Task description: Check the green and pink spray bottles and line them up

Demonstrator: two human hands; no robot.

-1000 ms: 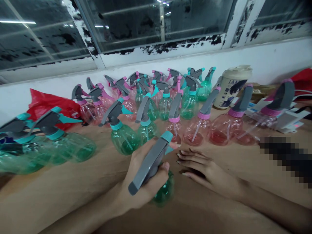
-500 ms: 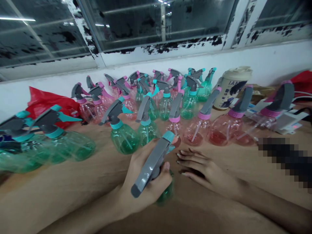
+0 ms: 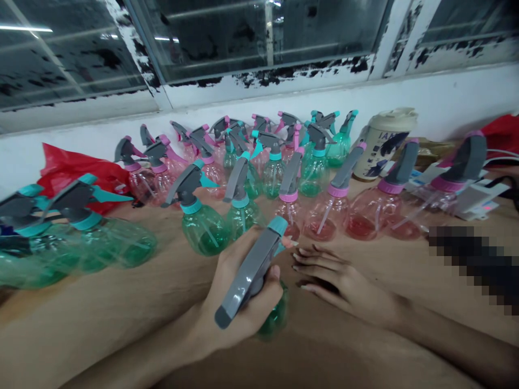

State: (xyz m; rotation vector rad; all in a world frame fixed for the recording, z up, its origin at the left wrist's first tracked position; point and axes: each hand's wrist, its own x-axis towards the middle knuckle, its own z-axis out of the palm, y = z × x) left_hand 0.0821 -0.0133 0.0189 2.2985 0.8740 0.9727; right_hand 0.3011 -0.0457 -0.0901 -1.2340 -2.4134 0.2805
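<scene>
Our left hand [image 3: 224, 282] is clamped around the sprayer [image 3: 250, 275] of a green bottle [image 3: 276, 316] toward the near edge of the table [image 3: 162, 308]. Our right hand [image 3: 343, 278] lies empty nearby, fingers slightly apart. We seem to be working the trigger [image 3: 280, 248]; the next squeeze calls for a steady grip.

From my remote seat I see spray bottles [image 3: 206, 233] across the worktop [image 3: 121, 319], a cup [image 3: 383, 146] behind the right-hand ones, a bag [image 3: 77, 175] behind the leftmost; in front, my left hand [image 3: 229, 270] around one bottle [image 3: 252, 278], right hand [image 3: 340, 276] beside it.
</scene>
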